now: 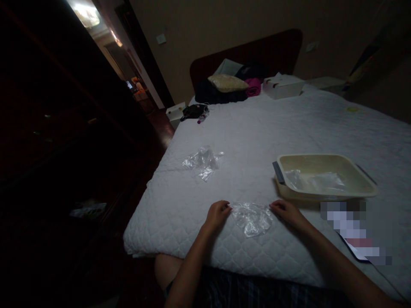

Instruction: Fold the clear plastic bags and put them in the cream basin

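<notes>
A clear crumpled plastic bag (252,218) lies on the white quilted mattress (257,137) near its front edge. My left hand (217,214) pinches the bag's left edge with curled fingers. My right hand (287,211) grips the bag's right edge the same way. The bag is stretched flat between both hands. A second heap of clear plastic bags (203,161) lies farther back to the left. To the right stands a cream plastic basin (324,194) with more clear plastic inside.
A pixelated flat object (353,235) lies at the front right. At the headboard end sit a white box (282,86), a pillow and dark and pink clothes (231,87). A small bottle (203,116) lies near the left edge. The floor on the left is dark.
</notes>
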`<act>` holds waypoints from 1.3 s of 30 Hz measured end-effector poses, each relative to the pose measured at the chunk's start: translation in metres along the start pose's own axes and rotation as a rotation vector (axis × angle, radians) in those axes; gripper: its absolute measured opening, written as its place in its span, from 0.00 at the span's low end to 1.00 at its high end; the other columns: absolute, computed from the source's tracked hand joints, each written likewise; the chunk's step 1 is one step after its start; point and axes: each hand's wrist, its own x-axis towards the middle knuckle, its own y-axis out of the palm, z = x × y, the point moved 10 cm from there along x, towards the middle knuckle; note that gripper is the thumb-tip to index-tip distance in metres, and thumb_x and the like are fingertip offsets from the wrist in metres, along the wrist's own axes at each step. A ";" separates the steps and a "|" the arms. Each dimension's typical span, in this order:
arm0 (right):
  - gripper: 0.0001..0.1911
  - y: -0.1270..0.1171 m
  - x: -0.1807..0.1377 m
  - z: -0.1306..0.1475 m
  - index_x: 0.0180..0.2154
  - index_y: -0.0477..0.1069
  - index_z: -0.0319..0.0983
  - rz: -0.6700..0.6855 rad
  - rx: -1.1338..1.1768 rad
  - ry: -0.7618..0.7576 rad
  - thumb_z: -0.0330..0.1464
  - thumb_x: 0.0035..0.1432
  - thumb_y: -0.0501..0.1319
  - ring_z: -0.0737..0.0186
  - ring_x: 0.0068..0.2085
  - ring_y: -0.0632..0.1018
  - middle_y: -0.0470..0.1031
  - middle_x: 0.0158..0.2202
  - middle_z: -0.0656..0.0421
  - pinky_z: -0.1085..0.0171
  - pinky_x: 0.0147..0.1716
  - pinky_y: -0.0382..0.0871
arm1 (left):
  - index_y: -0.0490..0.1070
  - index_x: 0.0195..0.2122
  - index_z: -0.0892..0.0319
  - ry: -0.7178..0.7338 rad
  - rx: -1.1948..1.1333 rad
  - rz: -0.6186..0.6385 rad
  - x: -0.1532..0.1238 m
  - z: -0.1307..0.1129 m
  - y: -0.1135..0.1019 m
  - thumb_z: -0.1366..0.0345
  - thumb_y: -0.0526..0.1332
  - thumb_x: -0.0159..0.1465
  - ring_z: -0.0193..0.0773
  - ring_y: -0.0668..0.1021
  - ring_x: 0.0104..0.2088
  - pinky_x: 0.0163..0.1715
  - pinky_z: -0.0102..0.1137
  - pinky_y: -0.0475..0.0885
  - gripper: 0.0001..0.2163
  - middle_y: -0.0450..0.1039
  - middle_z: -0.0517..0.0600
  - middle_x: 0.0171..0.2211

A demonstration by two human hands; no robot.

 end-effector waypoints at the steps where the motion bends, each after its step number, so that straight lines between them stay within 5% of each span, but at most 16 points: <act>1: 0.20 0.004 0.000 -0.006 0.26 0.69 0.36 0.031 0.025 0.039 0.47 0.50 0.56 0.64 0.22 0.71 0.71 0.20 0.58 0.66 0.22 0.64 | 0.72 0.38 0.60 -0.035 -0.027 -0.018 0.000 0.005 -0.001 0.59 0.59 0.58 0.35 0.73 0.32 0.34 0.28 0.66 0.12 0.73 0.49 0.33; 4: 0.20 0.016 -0.003 -0.021 0.26 0.69 0.35 0.104 0.096 0.138 0.47 0.46 0.58 0.67 0.18 0.68 0.69 0.17 0.60 0.68 0.17 0.59 | 0.72 0.31 0.63 -0.169 -0.110 -0.025 0.000 0.023 0.006 0.53 0.57 0.58 0.34 0.72 0.26 0.26 0.27 0.65 0.16 0.72 0.50 0.26; 9: 0.20 0.027 -0.005 -0.030 0.27 0.67 0.36 0.119 0.171 0.226 0.47 0.40 0.62 0.69 0.16 0.65 0.66 0.15 0.63 0.69 0.14 0.53 | 0.69 0.22 0.64 -0.336 -0.279 0.158 0.003 0.044 0.040 0.48 0.59 0.54 0.27 0.63 0.11 0.12 0.25 0.58 0.20 0.64 0.45 0.14; 17: 0.16 0.029 0.002 -0.023 0.24 0.67 0.37 0.064 0.162 0.152 0.41 0.34 0.65 0.68 0.19 0.66 0.66 0.16 0.64 0.68 0.19 0.56 | 0.66 0.25 0.62 -0.337 -0.437 0.155 0.003 0.042 0.048 0.51 0.66 0.47 0.24 0.61 0.11 0.11 0.22 0.57 0.18 0.61 0.40 0.14; 26: 0.11 0.020 -0.003 0.008 0.25 0.66 0.38 0.009 0.078 -0.024 0.40 0.44 0.59 0.63 0.26 0.70 0.69 0.22 0.61 0.66 0.26 0.63 | 0.69 0.33 0.63 -0.065 -0.252 0.148 0.001 0.027 0.043 0.63 0.64 0.51 0.27 0.68 0.18 0.18 0.24 0.65 0.11 0.68 0.44 0.22; 32: 0.15 0.016 -0.015 0.019 0.39 0.66 0.39 -0.031 -0.013 -0.103 0.38 0.49 0.57 0.60 0.34 0.73 0.72 0.33 0.56 0.61 0.35 0.68 | 0.71 0.36 0.59 0.212 0.042 0.129 -0.017 -0.006 0.032 0.73 0.57 0.55 0.35 0.73 0.35 0.36 0.29 0.67 0.08 0.71 0.49 0.33; 36: 0.29 0.009 -0.036 0.052 0.54 0.60 0.37 -0.185 -0.421 -0.340 0.37 0.49 0.57 0.48 0.53 0.66 0.63 0.54 0.46 0.52 0.48 0.63 | 0.70 0.38 0.57 0.369 0.245 0.144 -0.032 -0.019 0.038 0.73 0.52 0.59 0.38 0.72 0.37 0.38 0.32 0.66 0.10 0.71 0.52 0.38; 39: 0.33 0.028 -0.060 0.079 0.59 0.51 0.37 -0.228 -0.702 -0.527 0.34 0.52 0.55 0.46 0.61 0.55 0.51 0.62 0.47 0.48 0.54 0.55 | 0.70 0.38 0.58 0.481 0.363 0.182 -0.041 -0.022 0.050 0.70 0.49 0.62 0.39 0.73 0.34 0.35 0.33 0.67 0.10 0.72 0.55 0.37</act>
